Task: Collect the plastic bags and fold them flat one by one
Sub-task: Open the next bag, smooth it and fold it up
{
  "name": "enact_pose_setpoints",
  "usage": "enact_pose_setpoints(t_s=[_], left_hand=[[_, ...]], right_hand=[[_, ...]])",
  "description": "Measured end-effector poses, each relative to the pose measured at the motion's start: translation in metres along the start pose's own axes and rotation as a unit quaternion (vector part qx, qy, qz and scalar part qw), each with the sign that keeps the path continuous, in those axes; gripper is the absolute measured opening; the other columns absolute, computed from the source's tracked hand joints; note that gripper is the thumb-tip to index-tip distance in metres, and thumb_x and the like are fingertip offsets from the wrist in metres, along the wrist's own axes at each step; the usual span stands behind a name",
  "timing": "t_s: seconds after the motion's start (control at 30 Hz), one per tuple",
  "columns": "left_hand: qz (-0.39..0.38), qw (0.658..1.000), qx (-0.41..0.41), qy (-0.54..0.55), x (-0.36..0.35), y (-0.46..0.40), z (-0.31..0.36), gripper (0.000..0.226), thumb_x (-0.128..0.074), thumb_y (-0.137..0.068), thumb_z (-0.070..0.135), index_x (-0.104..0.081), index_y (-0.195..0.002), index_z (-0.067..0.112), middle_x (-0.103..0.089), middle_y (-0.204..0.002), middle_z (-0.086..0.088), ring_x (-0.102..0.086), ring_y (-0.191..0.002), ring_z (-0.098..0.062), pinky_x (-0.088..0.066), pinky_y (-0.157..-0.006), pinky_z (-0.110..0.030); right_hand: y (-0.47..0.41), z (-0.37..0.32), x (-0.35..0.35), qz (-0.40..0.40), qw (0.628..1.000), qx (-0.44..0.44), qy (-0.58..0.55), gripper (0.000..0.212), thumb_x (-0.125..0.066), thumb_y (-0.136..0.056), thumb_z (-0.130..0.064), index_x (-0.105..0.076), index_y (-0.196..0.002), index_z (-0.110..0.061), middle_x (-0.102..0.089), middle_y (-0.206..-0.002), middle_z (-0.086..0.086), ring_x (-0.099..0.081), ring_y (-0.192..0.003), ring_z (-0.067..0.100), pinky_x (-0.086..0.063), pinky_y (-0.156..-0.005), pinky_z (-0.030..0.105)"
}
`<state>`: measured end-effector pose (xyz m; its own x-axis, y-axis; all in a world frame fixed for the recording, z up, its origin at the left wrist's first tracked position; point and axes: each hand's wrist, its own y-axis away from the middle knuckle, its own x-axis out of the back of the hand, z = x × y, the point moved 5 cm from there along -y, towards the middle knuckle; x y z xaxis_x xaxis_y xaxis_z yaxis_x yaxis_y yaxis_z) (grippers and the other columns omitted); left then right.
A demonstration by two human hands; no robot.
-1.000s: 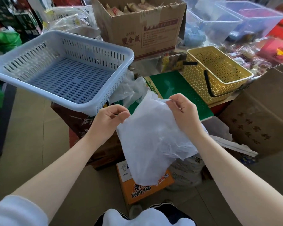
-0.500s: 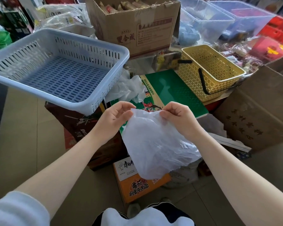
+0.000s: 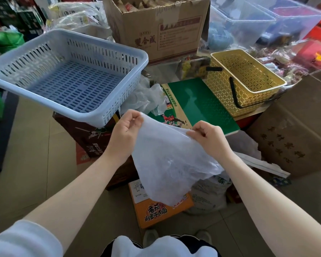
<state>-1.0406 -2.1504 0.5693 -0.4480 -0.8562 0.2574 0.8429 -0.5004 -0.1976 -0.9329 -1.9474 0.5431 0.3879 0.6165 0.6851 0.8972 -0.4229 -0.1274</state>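
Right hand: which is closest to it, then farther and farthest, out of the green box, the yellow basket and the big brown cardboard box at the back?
From the right hand:
1. Green box, just beyond the fingers.
2. Yellow basket, farther back, to the right.
3. Brown cardboard box, at the back.

Bright, even daylight, soft shadows, sharp centre (wide-angle bending at the edges), slight glare upper right.

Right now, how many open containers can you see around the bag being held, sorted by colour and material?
Pale blue slotted plastic basket: 1
Yellow lattice plastic basket with black handles: 1
Clear plastic storage tubs: 2
Open brown cardboard box of packets: 1
Total: 5
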Motion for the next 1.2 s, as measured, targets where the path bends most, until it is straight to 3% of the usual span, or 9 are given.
enact_pose_setpoints(t_s=[0.13, 0.3, 0.43, 0.57, 0.67, 0.83, 0.97, 1.1, 1.2], left_hand=[[0.059, 0.997, -0.011, -0.046, -0.012, -0.004, 0.005, 0.019, -0.039, -0.099, 0.017, -0.045, -0.082, 0.022, -0.041, -0.070, 0.006, -0.042, -0.060, 0.005, -0.036, -0.059, -0.010], [0.141, 0.988, -0.006, -0.065, -0.034, -0.011, 0.010, 0.012, -0.036, -0.100, 0.014, -0.043, -0.091, 0.010, -0.039, -0.072, 0.008, -0.041, -0.060, 0.008, -0.036, -0.063, -0.007], [0.242, 0.967, 0.046, -0.064, -0.028, -0.006, -0.005, 0.012, -0.034, -0.100, 0.018, -0.042, -0.094, 0.012, -0.042, -0.080, 0.005, -0.041, -0.070, -0.001, -0.034, -0.063, -0.011], [0.298, 0.936, 0.162, -0.096, -0.016, 0.007, -0.036, 0.021, -0.031, -0.100, 0.021, -0.044, -0.107, 0.006, -0.045, -0.094, -0.005, -0.044, -0.081, -0.017, -0.031, -0.066, -0.021], [0.257, 0.932, 0.203, -0.159, -0.027, 0.017, -0.051, 0.025, -0.044, -0.095, 0.011, -0.038, -0.117, 0.002, -0.045, -0.108, -0.012, -0.049, -0.095, -0.025, -0.036, -0.070, -0.016], [0.066, 0.923, -0.086, -0.368, -0.098, 0.025, -0.024, 0.051, -0.041, -0.091, 0.045, -0.042, -0.122, 0.004, -0.039, -0.135, -0.023, -0.033, -0.125, -0.030, -0.020, -0.105, -0.038], [-0.116, 0.877, -0.132, -0.447, -0.155, 0.027, -0.031, 0.061, -0.053, -0.077, 0.062, -0.046, -0.115, 0.015, -0.039, -0.141, -0.015, -0.032, -0.132, -0.028, -0.012, -0.111, -0.041], [-0.118, 0.891, -0.109, -0.425, -0.162, 0.017, -0.043, 0.056, -0.054, -0.075, 0.058, -0.061, -0.096, 0.007, -0.061, -0.116, -0.011, -0.060, -0.103, -0.030, -0.044, -0.091, -0.043], [-0.154, 0.899, -0.085, -0.401, -0.159, 0.017, -0.050, 0.076, -0.037, -0.070, 0.076, -0.063, -0.091, 0.007, -0.061, -0.098, -0.006, -0.058, -0.085, -0.025, -0.045, -0.076, -0.034]], right_hand=[[0.011, 0.019, 0.001, -0.136, 0.986, -0.063, -0.079, 0.024, -0.073, -0.078, -0.027, -0.070, -0.095, -0.010, -0.059, -0.060, -0.013, -0.049, -0.054, 0.002, -0.037, -0.054, 0.015], [0.017, 0.061, 0.013, -0.279, 0.953, -0.092, 0.073, 0.033, -0.074, -0.078, -0.032, -0.057, -0.059, -0.011, -0.050, -0.055, -0.001, -0.044, -0.048, 0.010, -0.033, -0.051, 0.028], [0.021, 0.106, 0.039, -0.257, 0.957, -0.133, -0.009, 0.018, -0.065, -0.085, -0.018, -0.059, -0.095, -0.031, -0.065, -0.093, -0.009, -0.059, -0.082, 0.004, -0.045, -0.070, 0.021], [0.018, 0.145, 0.057, -0.171, 0.957, -0.214, -0.097, 0.012, -0.061, -0.083, -0.012, -0.059, -0.094, -0.008, -0.065, -0.092, 0.016, -0.059, -0.078, 0.017, -0.048, -0.070, 0.033], [0.013, 0.139, 0.060, -0.145, 0.909, -0.248, -0.301, 0.007, -0.057, -0.089, -0.011, -0.060, -0.088, -0.005, -0.059, -0.083, 0.015, -0.058, -0.074, 0.021, -0.048, -0.067, 0.034], [0.001, 0.112, 0.054, -0.200, 0.809, -0.238, -0.499, 0.006, -0.063, -0.078, -0.009, -0.060, -0.082, -0.005, -0.059, -0.071, 0.009, -0.060, -0.070, 0.026, -0.049, -0.072, 0.040], [-0.005, 0.104, 0.055, -0.276, 0.762, -0.186, -0.555, 0.029, -0.077, -0.070, -0.019, -0.060, -0.091, -0.006, -0.057, -0.082, 0.009, -0.058, -0.071, 0.019, -0.048, -0.074, 0.037], [-0.001, 0.105, 0.074, -0.382, 0.680, -0.131, -0.612, 0.040, -0.067, -0.080, -0.022, -0.051, -0.111, -0.003, -0.059, -0.080, 0.003, -0.057, -0.073, 0.017, -0.046, -0.075, 0.035], [0.000, 0.121, 0.090, -0.343, 0.735, -0.145, -0.566, 0.041, -0.060, -0.080, -0.002, -0.056, -0.121, -0.002, -0.059, -0.083, 0.006, -0.058, -0.072, 0.015, -0.051, -0.072, 0.031]])
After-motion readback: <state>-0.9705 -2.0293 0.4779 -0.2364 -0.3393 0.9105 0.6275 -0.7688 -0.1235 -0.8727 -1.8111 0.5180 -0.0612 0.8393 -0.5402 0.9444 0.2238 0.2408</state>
